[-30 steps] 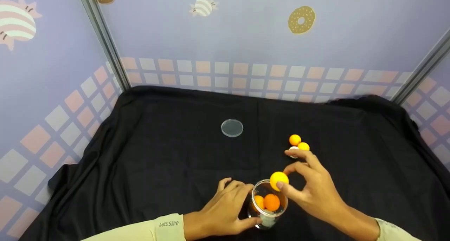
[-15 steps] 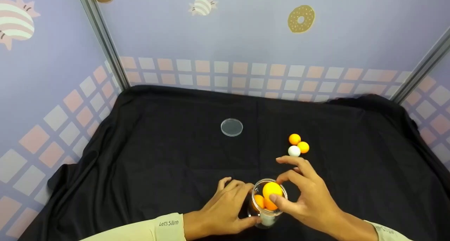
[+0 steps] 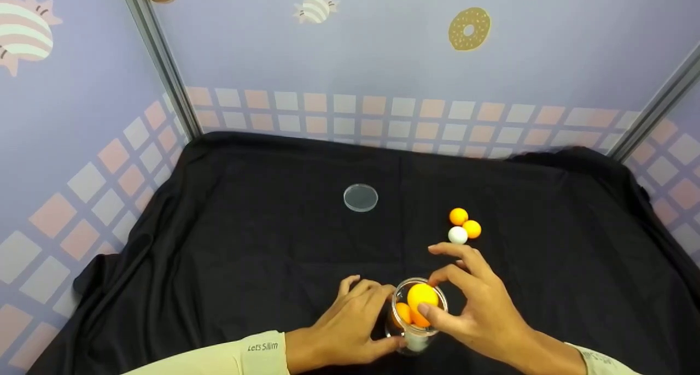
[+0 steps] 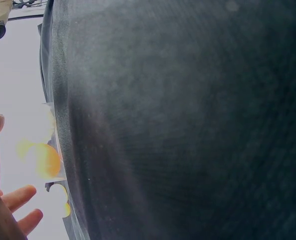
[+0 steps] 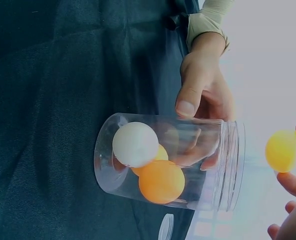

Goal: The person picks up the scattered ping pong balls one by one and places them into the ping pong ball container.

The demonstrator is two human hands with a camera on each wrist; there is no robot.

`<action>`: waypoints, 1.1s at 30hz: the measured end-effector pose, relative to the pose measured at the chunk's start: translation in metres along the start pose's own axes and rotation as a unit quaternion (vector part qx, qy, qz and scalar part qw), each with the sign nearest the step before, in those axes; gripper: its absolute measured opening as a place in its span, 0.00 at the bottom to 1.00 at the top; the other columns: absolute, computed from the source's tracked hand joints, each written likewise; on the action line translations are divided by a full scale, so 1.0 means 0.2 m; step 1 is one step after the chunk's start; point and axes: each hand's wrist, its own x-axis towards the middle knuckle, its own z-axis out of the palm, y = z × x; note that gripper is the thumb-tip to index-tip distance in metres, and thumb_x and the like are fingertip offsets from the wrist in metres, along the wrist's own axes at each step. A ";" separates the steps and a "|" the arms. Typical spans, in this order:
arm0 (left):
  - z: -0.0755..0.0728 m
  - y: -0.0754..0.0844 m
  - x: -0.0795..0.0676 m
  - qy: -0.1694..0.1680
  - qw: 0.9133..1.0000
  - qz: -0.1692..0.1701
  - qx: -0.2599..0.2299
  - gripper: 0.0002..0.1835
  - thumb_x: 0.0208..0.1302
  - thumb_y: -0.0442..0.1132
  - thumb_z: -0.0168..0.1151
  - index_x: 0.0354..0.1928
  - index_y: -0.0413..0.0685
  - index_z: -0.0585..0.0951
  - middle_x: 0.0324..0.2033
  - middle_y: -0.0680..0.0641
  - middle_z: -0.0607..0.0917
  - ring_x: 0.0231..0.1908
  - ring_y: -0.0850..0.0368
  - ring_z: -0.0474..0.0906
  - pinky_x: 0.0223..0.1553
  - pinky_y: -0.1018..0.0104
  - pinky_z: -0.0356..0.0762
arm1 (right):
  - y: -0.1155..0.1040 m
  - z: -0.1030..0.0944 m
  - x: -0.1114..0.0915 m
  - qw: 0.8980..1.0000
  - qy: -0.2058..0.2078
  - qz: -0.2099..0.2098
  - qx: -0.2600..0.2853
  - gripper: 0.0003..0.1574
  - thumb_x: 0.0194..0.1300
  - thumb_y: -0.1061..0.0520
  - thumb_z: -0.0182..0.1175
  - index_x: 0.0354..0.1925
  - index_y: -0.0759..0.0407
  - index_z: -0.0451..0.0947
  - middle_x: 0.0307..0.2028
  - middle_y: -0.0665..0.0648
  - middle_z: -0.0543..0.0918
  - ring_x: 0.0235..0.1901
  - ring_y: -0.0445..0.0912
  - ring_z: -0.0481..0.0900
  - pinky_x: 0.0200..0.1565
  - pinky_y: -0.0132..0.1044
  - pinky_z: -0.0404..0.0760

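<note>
A clear plastic jar (image 5: pixel 192 135) stands upright on the black cloth, holding a white ping-pong ball (image 5: pixel 135 144) and two orange ping-pong balls (image 5: pixel 161 182). My left hand (image 3: pixel 353 321) grips the jar from the left, thumb on the near side and fingers behind it. Between thumb and index finger, my right hand (image 3: pixel 484 304) pinches an orange-yellow ping-pong ball (image 3: pixel 422 297). In the right wrist view this ball (image 5: pixel 281 151) is just above the jar's open mouth, apart from the rim. The left wrist view is mostly dark cloth, with the jar washed out.
Two orange ping-pong balls (image 3: pixel 459 217) and a white ping-pong ball (image 3: pixel 458 235) lie close together on the cloth, right of centre. A round clear lid (image 3: pixel 361 198) lies farther back. Patterned panels (image 3: pixel 328 52) stand behind and at the sides of the cloth-covered table (image 3: pixel 273 216).
My right hand has moved left with the pinched ball, from the jar's right rim to over its mouth, uncovering the white ball on the cloth. My left hand stays on the jar.
</note>
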 end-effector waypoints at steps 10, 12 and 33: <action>0.01 0.00 0.00 0.013 1.000 0.013 0.009 0.37 0.63 0.69 0.62 0.62 0.51 0.72 0.51 0.56 0.83 0.54 0.61 0.77 0.60 0.37 0.68 | 0.02 0.01 0.01 0.999 0.024 -0.042 -0.002 0.19 0.46 0.48 0.79 0.35 0.42 0.81 0.60 0.53 0.79 0.57 0.48 0.76 0.51 0.40 0.78; 0.01 0.00 0.00 0.017 1.000 0.016 0.012 0.37 0.63 0.69 0.63 0.62 0.51 0.72 0.51 0.56 0.83 0.54 0.61 0.77 0.59 0.37 0.69 | 0.02 0.01 0.01 0.998 0.035 -0.059 -0.007 0.19 0.46 0.48 0.79 0.35 0.41 0.81 0.60 0.54 0.79 0.57 0.48 0.77 0.50 0.39 0.78; 0.01 0.00 0.00 0.014 1.000 0.016 0.006 0.37 0.63 0.69 0.62 0.62 0.51 0.72 0.50 0.56 0.84 0.53 0.61 0.77 0.59 0.37 0.68 | 0.13 -0.01 0.04 0.998 0.050 -0.023 -0.007 0.14 0.52 0.56 0.77 0.37 0.49 0.82 0.60 0.54 0.80 0.57 0.48 0.78 0.58 0.25 0.71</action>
